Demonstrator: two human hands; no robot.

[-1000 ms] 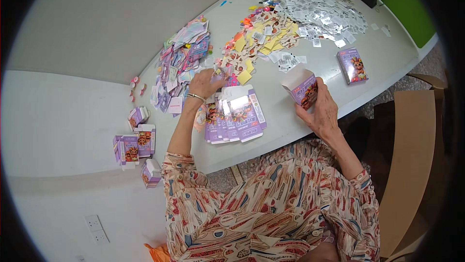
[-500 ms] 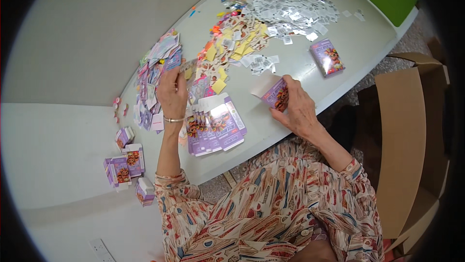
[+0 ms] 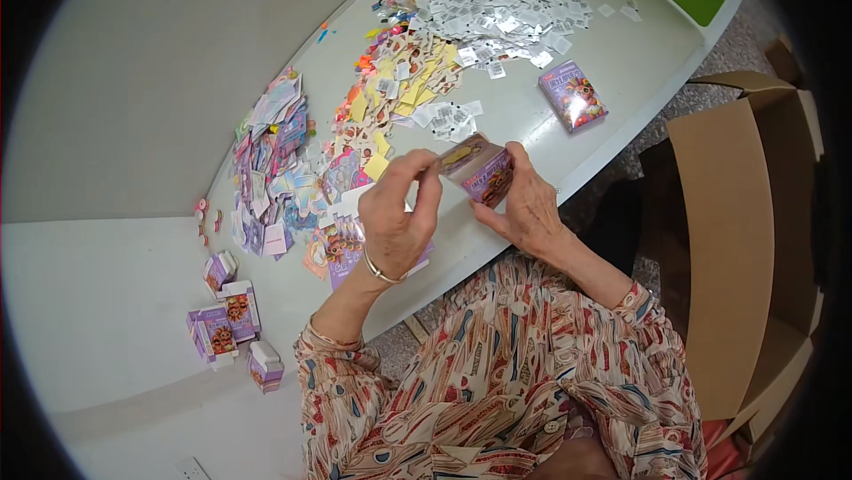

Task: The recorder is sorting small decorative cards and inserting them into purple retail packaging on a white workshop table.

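My right hand (image 3: 531, 214) grips a small purple carton (image 3: 490, 180) with a colourful picture, its end flap open toward the left. At that open end, my left hand (image 3: 397, 214) pinches a small flat piece (image 3: 461, 155), brownish with yellow on it; I cannot make out its exact kind, nor whether it is inside the carton. Beneath my left hand lies a fanned stack of flat purple cartons (image 3: 344, 249), partly covered by it. A filled, closed purple carton (image 3: 572, 97) lies farther off to the right.
On the white table (image 3: 497, 258) are a heap of colourful cards (image 3: 271, 147), a pile of yellow and patterned slips (image 3: 408, 81) and a spread of small silvery sachets (image 3: 506, 19). Several purple cartons (image 3: 217, 329) sit at the left. A big cardboard box (image 3: 723, 258) stands at the right.
My left hand has moved from the card heap to the right, over the flat cartons, bringing a small flat piece to the open carton. My right hand still holds that carton.
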